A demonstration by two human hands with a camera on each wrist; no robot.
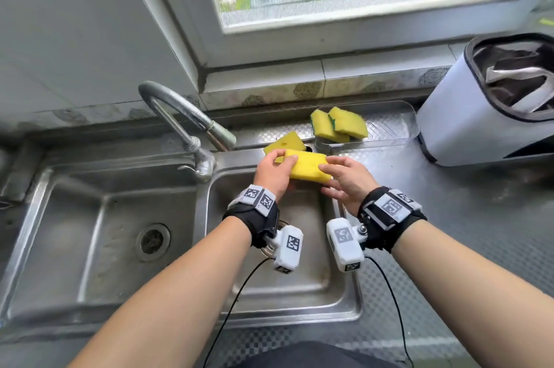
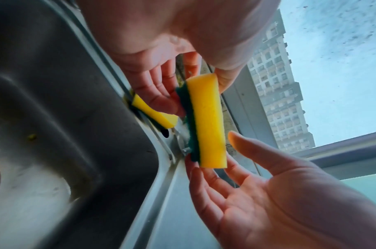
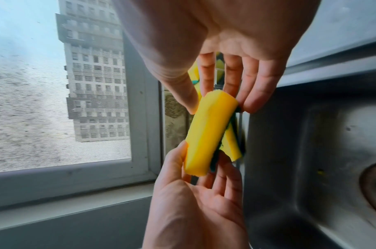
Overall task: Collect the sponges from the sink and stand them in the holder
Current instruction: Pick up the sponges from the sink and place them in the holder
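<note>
I hold a yellow sponge with a green scouring side (image 1: 308, 169) (image 2: 206, 121) (image 3: 208, 131) above the far edge of the right sink basin (image 1: 302, 271). My left hand (image 1: 284, 162) (image 2: 198, 91) pinches its left end between thumb and fingers. At the other end, my right hand (image 1: 328, 175) (image 3: 219, 104) has its thumb on the yellow face and its fingers on the green side. A second sponge (image 1: 284, 142) (image 2: 155, 116) lies on the sink rim just behind. Two more sponges (image 1: 338, 124) lean in the clear holder (image 1: 392, 130) on the counter.
A curved steel faucet (image 1: 180, 118) stands left of my hands, between the two basins. The left basin has a drain (image 1: 151, 240). A white bin (image 1: 467, 115) stands right of the holder. The window ledge (image 1: 299, 73) runs along the back.
</note>
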